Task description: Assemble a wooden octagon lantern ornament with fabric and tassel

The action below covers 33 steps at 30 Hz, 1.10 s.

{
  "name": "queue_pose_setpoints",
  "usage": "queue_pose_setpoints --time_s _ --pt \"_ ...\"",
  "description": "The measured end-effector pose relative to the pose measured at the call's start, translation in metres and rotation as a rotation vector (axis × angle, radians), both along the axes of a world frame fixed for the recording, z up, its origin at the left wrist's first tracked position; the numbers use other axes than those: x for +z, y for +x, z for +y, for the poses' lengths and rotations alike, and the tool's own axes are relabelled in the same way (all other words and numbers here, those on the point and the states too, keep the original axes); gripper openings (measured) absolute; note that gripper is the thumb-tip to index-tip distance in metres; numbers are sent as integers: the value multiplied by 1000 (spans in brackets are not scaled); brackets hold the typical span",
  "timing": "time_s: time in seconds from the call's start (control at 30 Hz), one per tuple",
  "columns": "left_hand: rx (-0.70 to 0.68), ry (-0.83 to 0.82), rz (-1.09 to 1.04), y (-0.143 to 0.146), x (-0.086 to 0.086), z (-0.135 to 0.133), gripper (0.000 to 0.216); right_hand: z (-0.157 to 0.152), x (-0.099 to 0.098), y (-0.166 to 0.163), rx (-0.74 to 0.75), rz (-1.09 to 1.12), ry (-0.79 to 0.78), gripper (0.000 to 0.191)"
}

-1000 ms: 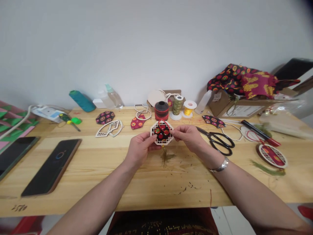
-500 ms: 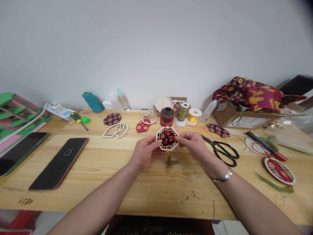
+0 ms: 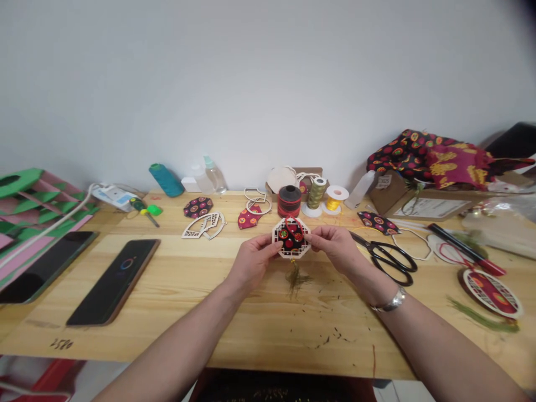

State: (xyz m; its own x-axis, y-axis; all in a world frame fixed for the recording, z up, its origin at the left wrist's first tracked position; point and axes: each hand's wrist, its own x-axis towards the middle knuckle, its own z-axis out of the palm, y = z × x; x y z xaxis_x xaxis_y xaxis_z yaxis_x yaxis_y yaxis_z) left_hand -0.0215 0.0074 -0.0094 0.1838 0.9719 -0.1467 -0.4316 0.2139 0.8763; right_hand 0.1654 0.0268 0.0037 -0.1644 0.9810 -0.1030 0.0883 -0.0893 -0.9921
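Note:
An octagonal wooden lattice ornament with dark patterned fabric inside and a red cord on top is held above the wooden table. A green tassel hangs from its lower edge and brushes the table. My left hand pinches the ornament's left edge. From the other side, my right hand pinches its right edge; a metal watch sits on that wrist.
Black scissors lie right of my hands. A finished oval ornament, thread spools, fabric pieces, a fan-shaped wooden cutout and a cardboard box with cloth stand behind. Two phones lie at the left.
The view has shifted slightly, so everything sits a bit right and lower in frame. Both hands keep holding the ornament, drawn a little closer together.

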Motion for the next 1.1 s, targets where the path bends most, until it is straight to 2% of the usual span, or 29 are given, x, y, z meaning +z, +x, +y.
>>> queue_pose_setpoints --time_s 0.27,0.57,0.8,0.97,1.1 --pt "28 -5 -13 0 2 0 34 0 1 -1 -2 -8 -5 30" --pt "-70 15 -74 -2 5 1 27 -1 2 -1 -8 12 -10 32" --pt "0 -76 -19 -4 1 1 26 -3 5 -2 27 -31 2 31" --pt "-51 -65 -32 -3 3 1 36 -3 2 -1 48 -37 5 31" --pt "-47 -84 -27 -3 4 1 32 -4 1 -2 60 -41 19 31"
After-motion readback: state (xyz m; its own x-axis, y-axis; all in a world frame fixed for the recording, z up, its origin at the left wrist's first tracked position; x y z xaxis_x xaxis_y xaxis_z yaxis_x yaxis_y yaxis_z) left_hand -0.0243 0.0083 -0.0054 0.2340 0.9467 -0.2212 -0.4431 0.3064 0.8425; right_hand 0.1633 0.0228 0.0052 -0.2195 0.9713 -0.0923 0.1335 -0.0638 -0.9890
